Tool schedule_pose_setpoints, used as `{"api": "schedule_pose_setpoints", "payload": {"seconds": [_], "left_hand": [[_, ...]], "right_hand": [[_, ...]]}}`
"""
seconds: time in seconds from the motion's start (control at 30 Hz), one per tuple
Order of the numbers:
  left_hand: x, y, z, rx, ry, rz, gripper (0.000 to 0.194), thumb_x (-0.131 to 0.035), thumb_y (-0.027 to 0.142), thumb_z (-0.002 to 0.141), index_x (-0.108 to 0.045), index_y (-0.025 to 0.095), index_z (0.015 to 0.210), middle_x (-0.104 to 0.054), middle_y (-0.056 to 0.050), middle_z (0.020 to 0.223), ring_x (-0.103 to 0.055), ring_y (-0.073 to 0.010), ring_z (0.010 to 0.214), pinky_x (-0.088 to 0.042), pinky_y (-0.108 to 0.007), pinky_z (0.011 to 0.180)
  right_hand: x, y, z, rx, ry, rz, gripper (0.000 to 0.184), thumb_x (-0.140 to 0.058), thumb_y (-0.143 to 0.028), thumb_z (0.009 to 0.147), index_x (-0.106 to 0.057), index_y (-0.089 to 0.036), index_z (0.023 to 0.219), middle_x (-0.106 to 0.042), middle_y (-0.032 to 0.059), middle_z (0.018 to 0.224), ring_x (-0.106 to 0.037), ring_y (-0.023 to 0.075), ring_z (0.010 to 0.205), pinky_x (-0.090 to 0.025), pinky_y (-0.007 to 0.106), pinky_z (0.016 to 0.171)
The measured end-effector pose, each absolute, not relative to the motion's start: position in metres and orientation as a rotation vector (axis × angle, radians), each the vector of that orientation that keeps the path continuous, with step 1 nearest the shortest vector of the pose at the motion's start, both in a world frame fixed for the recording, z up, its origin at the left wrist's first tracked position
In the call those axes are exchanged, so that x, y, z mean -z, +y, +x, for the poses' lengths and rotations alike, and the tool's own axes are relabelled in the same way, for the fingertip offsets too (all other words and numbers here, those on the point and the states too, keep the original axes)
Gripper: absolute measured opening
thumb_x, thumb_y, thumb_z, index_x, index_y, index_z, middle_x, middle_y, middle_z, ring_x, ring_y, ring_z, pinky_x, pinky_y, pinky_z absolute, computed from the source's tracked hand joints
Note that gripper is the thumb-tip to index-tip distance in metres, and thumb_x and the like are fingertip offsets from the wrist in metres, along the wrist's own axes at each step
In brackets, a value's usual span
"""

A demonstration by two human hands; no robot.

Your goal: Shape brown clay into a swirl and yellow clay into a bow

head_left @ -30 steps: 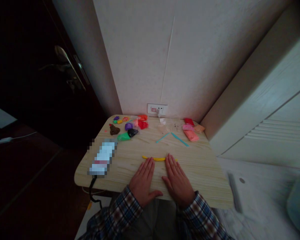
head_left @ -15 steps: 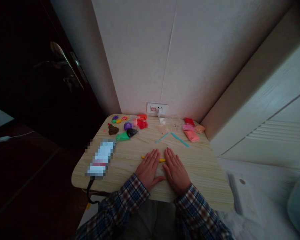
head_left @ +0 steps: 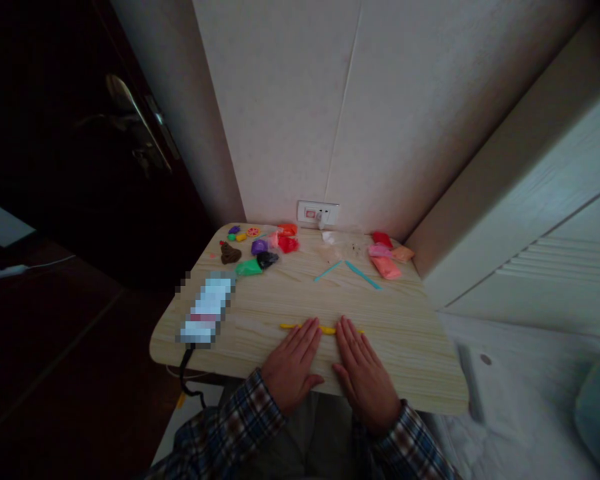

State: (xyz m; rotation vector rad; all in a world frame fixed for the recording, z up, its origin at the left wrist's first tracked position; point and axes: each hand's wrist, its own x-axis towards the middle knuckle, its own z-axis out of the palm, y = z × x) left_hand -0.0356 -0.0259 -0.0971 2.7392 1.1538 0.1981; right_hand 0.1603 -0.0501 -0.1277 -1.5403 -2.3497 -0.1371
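A thin yellow roll of modelling clay [head_left: 327,330] lies crosswise on the wooden table [head_left: 260,310]. My left hand [head_left: 294,360] rests flat on its left part, fingers straight and pointing forward. Flat over the right part lies my right hand [head_left: 363,367], fingers also stretched out. Between the hands the roll shows thicker, and its thin ends stick out past the fingers on both sides. Beyond the hands are two turquoise modelling tools, a thin one [head_left: 327,271] and a broader one [head_left: 363,275].
Bagged clay lies at the back left, including a green pack [head_left: 249,267], and at the back right, including a coral pack [head_left: 386,268]. A brown coiled clay piece [head_left: 230,253] stands near small coloured pieces. A phone [head_left: 207,310] with a cable lies left. A wall socket [head_left: 319,213] is behind.
Both hands have slid back toward me over the clay and sit a little farther apart. The yellow roll has moved nearer too and shows longer, with its right end now visible.
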Motion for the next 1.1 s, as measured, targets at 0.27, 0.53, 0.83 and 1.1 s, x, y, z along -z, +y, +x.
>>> {"api": "schedule_pose_setpoints", "payload": {"seconds": [0.27,0.53,0.83,1.1], "left_hand": [[0.094,0.015,-0.018,-0.234,1.263,2.704,0.07,-0.034,0.05,0.092,-0.026,0.005,0.143,-0.022,-0.017,0.154,-0.017,-0.0248,0.143,-0.019,-0.041,0.116],[0.097,0.048,-0.008,-0.262,1.304,2.715,0.076,-0.032,0.056,0.09,-0.027,0.0,0.141,-0.025,-0.021,0.152,-0.019,-0.026,0.143,-0.02,-0.044,0.115],[0.1,0.006,-0.026,-0.246,1.24,2.705,0.087,-0.031,0.065,0.086,-0.019,0.002,0.145,-0.018,-0.021,0.154,-0.013,-0.0274,0.144,-0.018,-0.043,0.116],[0.103,-0.02,-0.041,-0.416,1.28,2.75,0.091,-0.033,0.065,0.085,-0.01,0.002,0.146,-0.014,-0.022,0.155,-0.007,-0.0294,0.145,-0.019,-0.047,0.115]], "right_hand": [[0.128,-0.003,0.162,0.096,-2.34,-1.555,0.061,-0.026,-0.036,0.097,-0.009,-0.009,0.149,-0.026,0.0158,0.152,-0.018,0.0218,0.143,-0.031,0.044,0.111],[0.118,0.038,0.158,0.022,-2.321,-1.648,0.057,-0.024,-0.035,0.097,-0.028,-0.003,0.143,-0.027,0.0183,0.151,-0.019,0.0213,0.143,-0.027,0.043,0.113],[0.124,-0.012,0.16,0.116,-2.319,-1.611,0.06,-0.028,-0.037,0.097,-0.019,-0.006,0.147,-0.023,0.016,0.154,-0.015,0.0224,0.144,-0.029,0.044,0.112],[0.115,-0.042,0.151,0.082,-2.283,-1.597,0.064,-0.028,-0.034,0.097,0.0,-0.011,0.149,-0.02,0.0146,0.155,-0.014,0.0224,0.144,-0.031,0.045,0.11]]}}
